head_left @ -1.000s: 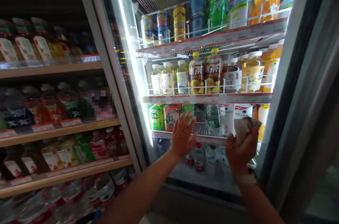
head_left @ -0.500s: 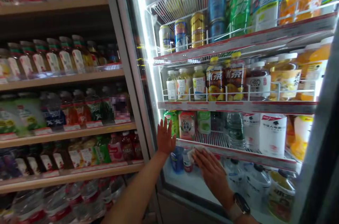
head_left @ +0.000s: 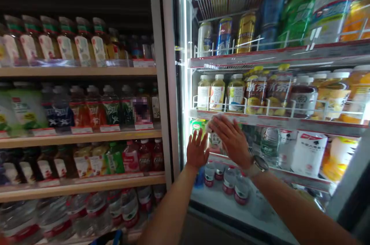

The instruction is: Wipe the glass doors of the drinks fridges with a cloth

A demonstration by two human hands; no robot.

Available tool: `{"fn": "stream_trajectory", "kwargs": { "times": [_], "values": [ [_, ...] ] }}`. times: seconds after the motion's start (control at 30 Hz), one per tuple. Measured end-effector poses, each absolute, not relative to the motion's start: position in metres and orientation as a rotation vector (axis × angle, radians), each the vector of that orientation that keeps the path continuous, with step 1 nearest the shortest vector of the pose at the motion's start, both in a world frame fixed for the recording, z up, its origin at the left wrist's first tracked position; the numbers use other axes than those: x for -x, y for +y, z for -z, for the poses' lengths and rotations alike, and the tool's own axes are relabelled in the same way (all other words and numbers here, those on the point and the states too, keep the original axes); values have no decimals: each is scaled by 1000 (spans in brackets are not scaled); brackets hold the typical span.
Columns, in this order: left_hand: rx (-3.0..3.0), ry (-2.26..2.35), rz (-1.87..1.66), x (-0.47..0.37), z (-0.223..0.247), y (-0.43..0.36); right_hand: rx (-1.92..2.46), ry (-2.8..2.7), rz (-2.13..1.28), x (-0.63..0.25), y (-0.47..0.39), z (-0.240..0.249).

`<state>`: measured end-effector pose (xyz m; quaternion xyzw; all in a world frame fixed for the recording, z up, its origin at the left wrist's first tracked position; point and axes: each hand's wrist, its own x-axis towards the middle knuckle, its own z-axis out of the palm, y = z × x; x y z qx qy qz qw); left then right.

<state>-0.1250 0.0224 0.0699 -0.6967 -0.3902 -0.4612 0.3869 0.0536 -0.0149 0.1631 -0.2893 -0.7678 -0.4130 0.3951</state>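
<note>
Here, by the left edge of the cooler (head_left: 214,198), the left hand (head_left: 197,152), fingers spread, is empty; the right hand (head_left: 233,142), fingers nearly straight, holds a white cloth (head_left: 210,125).

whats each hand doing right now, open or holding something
Left hand: open, fingers spread, nothing visible in it.
Right hand: holding a pale cloth under extended fingers.
</note>
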Motion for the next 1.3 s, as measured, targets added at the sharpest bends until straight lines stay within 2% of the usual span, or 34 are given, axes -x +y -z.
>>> {"fn": "stream_trajectory", "kwargs": {
  "times": [0.07,0.17,0.3,0.43,0.6,0.73,0.87,1.1,1.2,1.3],
  "values": [
    [1781,-993,1183,123,-71,22,774,-1880,1066,-43,-13,-188],
    [1803,-970,1199,122,-73,21,771,-1902,1149,-34,-14,-193],
    [1872,-976,1108,136,-67,14,768,-1972,1241,-34,-16,-170],
    [1904,-1070,979,167,-40,6,751,-2031,1291,-29,-15,-143],
    [1822,-1189,1012,186,-5,8,620,-2170,1311,-14,-8,-95],
    [1816,-1222,1034,180,4,12,515,-2280,1314,-10,-9,-72],
    [1807,-1211,1077,175,7,17,501,-2331,1350,-15,-14,-105],
    [1717,-1256,1236,158,-17,13,796,-1874,1287,-12,-6,-230],
    [1729,-1273,1281,149,-34,10,778,-1862,1279,-4,-3,-234],
    [1753,-1277,1278,146,-42,10,722,-2068,1315,-2,-5,-201]
  ]
}}
